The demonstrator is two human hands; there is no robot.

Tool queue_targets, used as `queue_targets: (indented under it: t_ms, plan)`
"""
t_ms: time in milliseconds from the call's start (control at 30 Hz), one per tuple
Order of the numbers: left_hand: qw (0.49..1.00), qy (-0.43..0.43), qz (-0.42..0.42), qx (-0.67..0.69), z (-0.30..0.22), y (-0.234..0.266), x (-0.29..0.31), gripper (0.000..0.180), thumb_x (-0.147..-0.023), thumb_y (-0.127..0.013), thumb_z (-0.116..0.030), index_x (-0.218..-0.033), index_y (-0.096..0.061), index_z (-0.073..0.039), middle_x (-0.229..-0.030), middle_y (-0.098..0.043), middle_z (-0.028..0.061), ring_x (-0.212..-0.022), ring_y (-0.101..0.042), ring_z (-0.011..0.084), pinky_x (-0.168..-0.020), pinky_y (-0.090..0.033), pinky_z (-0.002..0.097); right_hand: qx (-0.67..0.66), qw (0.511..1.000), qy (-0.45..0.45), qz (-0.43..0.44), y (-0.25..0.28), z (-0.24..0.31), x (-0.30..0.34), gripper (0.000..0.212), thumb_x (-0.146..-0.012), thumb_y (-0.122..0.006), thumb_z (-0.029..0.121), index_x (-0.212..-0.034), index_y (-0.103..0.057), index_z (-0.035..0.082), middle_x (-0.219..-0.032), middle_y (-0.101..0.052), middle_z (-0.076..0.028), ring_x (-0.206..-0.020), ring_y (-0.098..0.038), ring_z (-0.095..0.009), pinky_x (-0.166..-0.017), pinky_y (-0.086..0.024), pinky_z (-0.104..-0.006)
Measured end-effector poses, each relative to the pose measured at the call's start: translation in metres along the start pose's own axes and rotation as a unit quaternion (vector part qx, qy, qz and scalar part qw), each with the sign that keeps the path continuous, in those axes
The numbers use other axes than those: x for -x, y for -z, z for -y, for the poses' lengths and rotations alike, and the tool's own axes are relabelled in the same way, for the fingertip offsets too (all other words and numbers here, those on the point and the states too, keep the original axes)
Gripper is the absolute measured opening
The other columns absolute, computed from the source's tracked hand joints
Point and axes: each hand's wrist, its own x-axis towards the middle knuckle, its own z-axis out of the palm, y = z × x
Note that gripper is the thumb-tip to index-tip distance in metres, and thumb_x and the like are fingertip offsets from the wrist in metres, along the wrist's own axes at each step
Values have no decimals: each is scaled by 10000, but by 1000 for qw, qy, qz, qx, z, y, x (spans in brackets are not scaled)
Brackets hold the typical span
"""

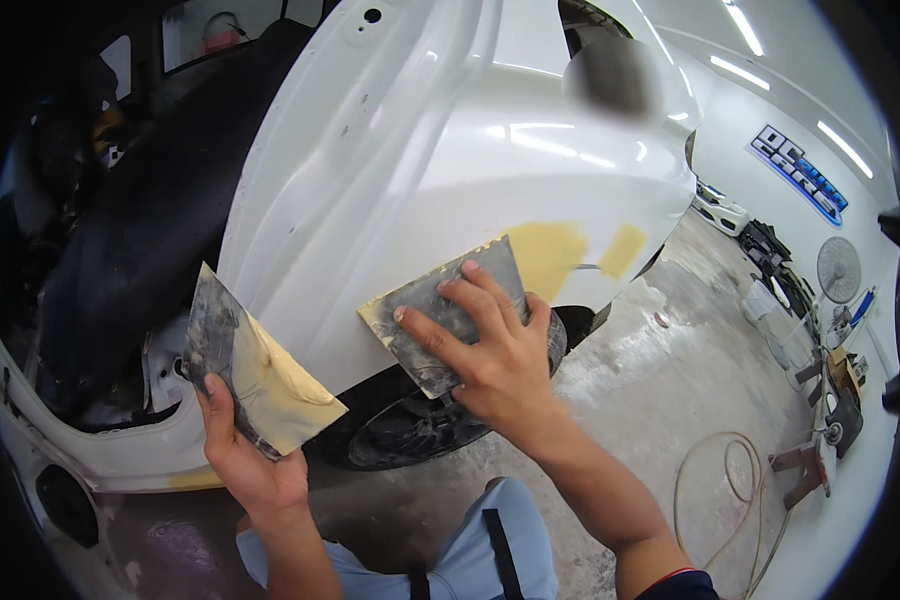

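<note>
My left hand [255,470] grips a grey-smeared putty spreader [216,335] by its lower edge, the thumb on its face. A thick ridge of pale yellow body filler [282,385] lies along that spreader. In my right hand [505,365] is a second flat, dark grey spreader [410,318], fingers spread over its face. Yellow filler shows along its top and left edges. It is over the white car body panel [450,190]; whether its edge touches is hidden. Just right of it, a yellow filler patch [550,258] covers the panel, with a smaller patch [623,252] farther right.
Below the panel sits a dark wheel [410,435]; the open door frame [45,440] is at left. A hose [680,490] coils on the grey floor [620,390]. A fan [838,270], a stool [805,470] and car parts [770,255] line the right wall.
</note>
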Motion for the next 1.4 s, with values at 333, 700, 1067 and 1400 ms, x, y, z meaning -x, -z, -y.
queue_targets:
  t_ms: [333, 700, 1067, 1400]
  plan:
    - [999, 27, 18, 1, 10, 6, 1, 411, -1092, -624, -306, -1424, -578, -67, -1318, -675, 50, -1205, -656, 202, -1033, -530, 400, 19, 999, -23, -14, -66, -14, 96, 800, -616, -825, 111, -1360, -728, 391, -1335, -584, -10, -1427, -503, -259, -983, -353, -553]
    - [984, 91, 148, -46, 85, -14, 63, 488, -1113, -555, -208, -1567, -424, -90, -1464, -589, 98, -1332, -577, 234, -1138, -464, 407, -559, 775, -257, -147, 48, 25, 151, 591, -816, -866, 90, -1352, -739, 305, -1396, -527, -118, -1436, -450, -487, -1182, -346, -619]
    - [991, 75, 108, -2, 56, -24, 60, 364, -1116, -564, -232, -1453, -556, -95, -1297, -692, 57, -1179, -678, 192, -1028, -547, 362, -222, 945, -212, 116, 41, -70, 148, 640, -818, -819, 42, -1410, -712, 263, -1296, -612, -112, -1327, -570, -329, -1085, -471, -454]
    - [997, 11, 72, -18, 37, -11, 32, 368, -1108, -593, -273, -1424, -573, -87, -1308, -681, 55, -1157, -673, 193, -998, -544, 376, -367, 771, -507, -114, -18, -76, 104, 511, -1021, -565, -70, -1522, -546, 32, -1436, -607, -101, -1357, -553, -218, -1165, -409, -340]
